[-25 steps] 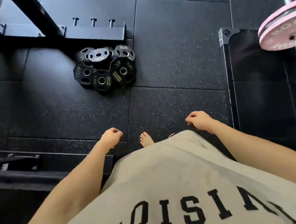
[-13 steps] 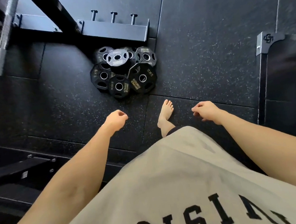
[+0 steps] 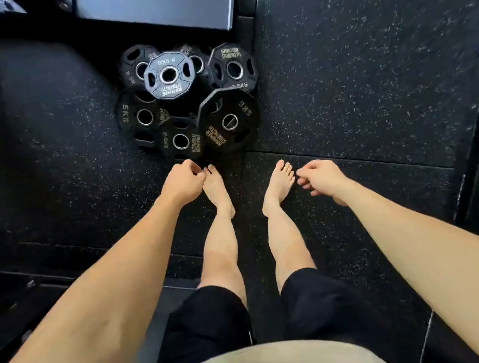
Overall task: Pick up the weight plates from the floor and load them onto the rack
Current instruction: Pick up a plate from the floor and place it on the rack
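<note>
Head view: the person has stepped up to the weight plates (image 3: 189, 101); left hand (image 3: 181, 183) and right hand (image 3: 323, 178), loosely curled, hold nothing, plates just ahead; lifting comes next.

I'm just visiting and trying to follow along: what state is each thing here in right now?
Weight plates: piled on the floor, overlapping, none lifted.
Top plate: lying flat on the pile.
Rack: just beyond the pile, only its base in view.
Left hand: empty, fingers loosely curled, near the pile.
Right hand: empty, fingers loosely curled.
Bare feet: standing on the floor.
</note>
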Motion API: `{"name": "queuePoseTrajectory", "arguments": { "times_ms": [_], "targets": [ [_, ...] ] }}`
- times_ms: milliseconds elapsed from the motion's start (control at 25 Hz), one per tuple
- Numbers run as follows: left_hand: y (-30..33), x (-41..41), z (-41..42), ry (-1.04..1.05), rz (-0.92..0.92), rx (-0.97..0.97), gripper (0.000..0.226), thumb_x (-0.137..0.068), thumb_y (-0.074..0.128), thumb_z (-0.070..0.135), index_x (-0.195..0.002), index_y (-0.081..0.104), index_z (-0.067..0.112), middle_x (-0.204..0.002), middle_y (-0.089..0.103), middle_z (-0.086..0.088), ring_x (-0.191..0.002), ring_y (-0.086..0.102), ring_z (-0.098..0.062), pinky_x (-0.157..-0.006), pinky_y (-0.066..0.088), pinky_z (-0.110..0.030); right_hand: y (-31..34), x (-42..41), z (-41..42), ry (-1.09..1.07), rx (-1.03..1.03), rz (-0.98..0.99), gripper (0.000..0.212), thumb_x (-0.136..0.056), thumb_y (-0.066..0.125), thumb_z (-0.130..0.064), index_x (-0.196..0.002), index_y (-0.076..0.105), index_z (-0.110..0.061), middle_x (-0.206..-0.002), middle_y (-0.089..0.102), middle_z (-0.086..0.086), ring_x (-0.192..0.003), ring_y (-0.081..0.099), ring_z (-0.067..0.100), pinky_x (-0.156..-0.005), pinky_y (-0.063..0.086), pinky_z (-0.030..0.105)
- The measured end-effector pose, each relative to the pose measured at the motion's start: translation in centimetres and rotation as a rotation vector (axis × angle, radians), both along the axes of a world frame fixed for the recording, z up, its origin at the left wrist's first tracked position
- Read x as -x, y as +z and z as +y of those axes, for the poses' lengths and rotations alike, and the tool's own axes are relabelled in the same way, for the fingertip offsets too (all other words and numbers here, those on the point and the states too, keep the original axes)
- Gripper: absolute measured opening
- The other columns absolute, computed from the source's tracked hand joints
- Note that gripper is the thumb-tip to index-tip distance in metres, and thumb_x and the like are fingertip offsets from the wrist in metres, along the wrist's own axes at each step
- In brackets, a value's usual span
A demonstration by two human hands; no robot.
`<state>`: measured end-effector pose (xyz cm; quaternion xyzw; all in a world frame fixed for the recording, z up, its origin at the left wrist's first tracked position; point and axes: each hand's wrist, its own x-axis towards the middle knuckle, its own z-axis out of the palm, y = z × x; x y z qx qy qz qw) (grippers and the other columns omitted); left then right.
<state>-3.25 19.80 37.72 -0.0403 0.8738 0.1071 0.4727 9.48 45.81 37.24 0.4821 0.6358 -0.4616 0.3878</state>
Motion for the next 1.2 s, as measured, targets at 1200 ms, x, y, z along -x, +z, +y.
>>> {"name": "queuePoseTrajectory", "arguments": {
  "times_ms": [1200],
  "targets": [
    [-36.6, 12.9, 2.6, 0.142, 0.253, -0.291, 0.018, -0.077, 0.067, 0.024, -0.093, 0.057, 0.026, -0.082, 0.066, 0.006, -0.087, 0.063, -0.022, -0.082, 0.053, -0.041, -43.5, 10.5, -8.9, -0.527, -0.186, -0.026, 0.036, -0.091, 0.065, -0.023, -0.114, 0.038, -0.013, -0.117, 0.05, 0.007, -0.11, 0.055, 0.03, -0.095, 0.051, 0.05]
  ]
}}
